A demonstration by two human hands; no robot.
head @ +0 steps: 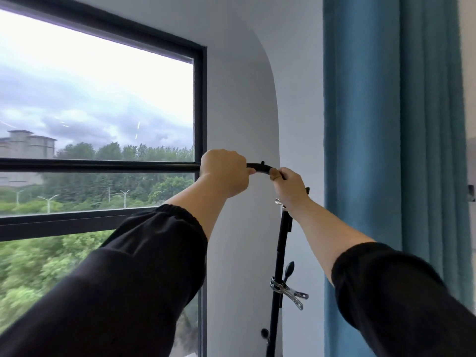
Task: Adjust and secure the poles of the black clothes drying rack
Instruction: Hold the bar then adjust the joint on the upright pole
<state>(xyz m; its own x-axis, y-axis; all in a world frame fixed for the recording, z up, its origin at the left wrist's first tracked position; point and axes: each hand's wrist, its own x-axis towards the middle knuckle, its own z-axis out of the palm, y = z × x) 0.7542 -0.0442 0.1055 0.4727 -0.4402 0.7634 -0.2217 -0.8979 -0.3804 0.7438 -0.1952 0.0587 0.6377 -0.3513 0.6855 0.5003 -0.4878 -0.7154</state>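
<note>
The black drying rack's horizontal top pole [103,166] runs across the window from the left. It meets a curved black corner piece [261,168] that bends down into the upright pole [279,266]. My left hand [224,172] is wrapped around the top pole just left of the bend. My right hand [289,188] grips the corner piece where it turns downward, hiding the top of the upright. Both arms wear black sleeves.
A metal clothes clip [289,292] and black knobs [289,269] sit on the upright pole. A white wall [239,112] stands just behind, a black-framed window [199,104] to the left, and a blue curtain [391,124] hangs close on the right.
</note>
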